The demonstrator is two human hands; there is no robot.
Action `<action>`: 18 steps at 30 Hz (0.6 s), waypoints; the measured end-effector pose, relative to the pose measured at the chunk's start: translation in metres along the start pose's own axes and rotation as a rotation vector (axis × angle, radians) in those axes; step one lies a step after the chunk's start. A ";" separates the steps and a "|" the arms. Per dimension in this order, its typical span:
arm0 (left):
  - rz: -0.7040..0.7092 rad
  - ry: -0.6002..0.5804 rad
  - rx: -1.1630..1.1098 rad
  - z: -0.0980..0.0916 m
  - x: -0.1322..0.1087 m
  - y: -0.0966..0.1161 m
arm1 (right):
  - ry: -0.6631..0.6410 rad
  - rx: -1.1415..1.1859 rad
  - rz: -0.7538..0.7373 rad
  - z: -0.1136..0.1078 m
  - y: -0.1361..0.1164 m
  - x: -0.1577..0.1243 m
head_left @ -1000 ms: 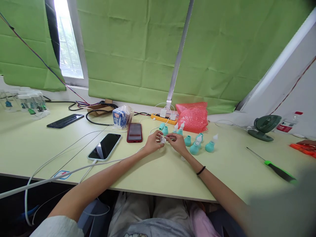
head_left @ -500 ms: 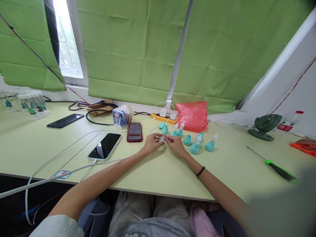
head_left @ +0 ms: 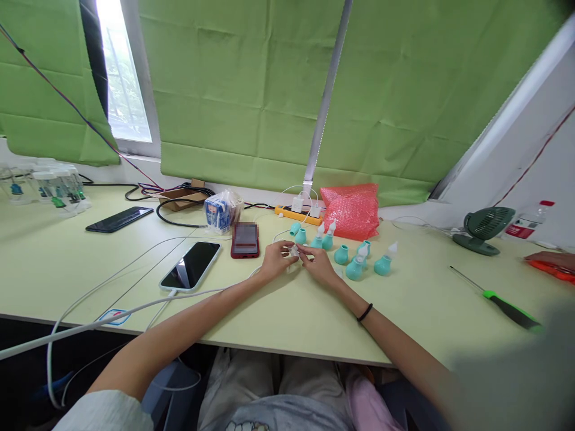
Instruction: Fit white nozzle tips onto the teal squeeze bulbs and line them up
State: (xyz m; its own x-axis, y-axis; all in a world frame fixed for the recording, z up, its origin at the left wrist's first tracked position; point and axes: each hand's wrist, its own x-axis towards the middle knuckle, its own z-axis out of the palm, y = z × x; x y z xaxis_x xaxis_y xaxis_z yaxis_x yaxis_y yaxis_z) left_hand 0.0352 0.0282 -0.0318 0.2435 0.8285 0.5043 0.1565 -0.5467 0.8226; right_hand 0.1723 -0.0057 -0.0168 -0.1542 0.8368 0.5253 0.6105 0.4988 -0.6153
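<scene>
My left hand (head_left: 275,260) and my right hand (head_left: 317,261) meet at the middle of the pale yellow table (head_left: 278,311). Together they pinch a small white clear part (head_left: 295,252) between the fingertips. Just behind and to the right stand several teal bulb-shaped pieces (head_left: 354,269), some with white pointed tips (head_left: 392,248). A black band (head_left: 365,312) circles my right wrist.
A red phone (head_left: 245,240) and a white phone on a cable (head_left: 191,266) lie to the left, a black phone (head_left: 119,219) farther left. A pink bubble bag (head_left: 353,211), a yellow power strip (head_left: 297,214), a green fan (head_left: 485,230) and a green-handled screwdriver (head_left: 498,304) are also there.
Both hands have drifted slightly away from me while still working the small white part between the fingertips. Nothing else on the table has moved.
</scene>
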 end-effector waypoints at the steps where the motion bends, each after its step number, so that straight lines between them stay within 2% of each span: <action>1: 0.008 0.000 -0.003 0.000 0.000 0.000 | -0.006 0.005 -0.001 0.000 0.000 0.000; 9: 0.030 0.017 0.007 -0.002 -0.003 0.006 | -0.046 -0.036 -0.055 0.004 0.004 -0.002; 13: -0.009 -0.015 0.007 -0.002 -0.005 0.010 | -0.008 -0.124 -0.079 0.004 0.005 -0.003; 18: 0.008 -0.025 0.060 -0.002 -0.006 0.012 | 0.027 -0.153 -0.078 0.004 0.004 -0.003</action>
State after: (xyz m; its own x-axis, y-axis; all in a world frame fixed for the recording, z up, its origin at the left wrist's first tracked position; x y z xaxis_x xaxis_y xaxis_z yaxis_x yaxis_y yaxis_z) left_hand 0.0338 0.0172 -0.0244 0.2687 0.8214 0.5030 0.2115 -0.5598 0.8012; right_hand 0.1720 -0.0048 -0.0231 -0.1856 0.7895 0.5850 0.7089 0.5198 -0.4767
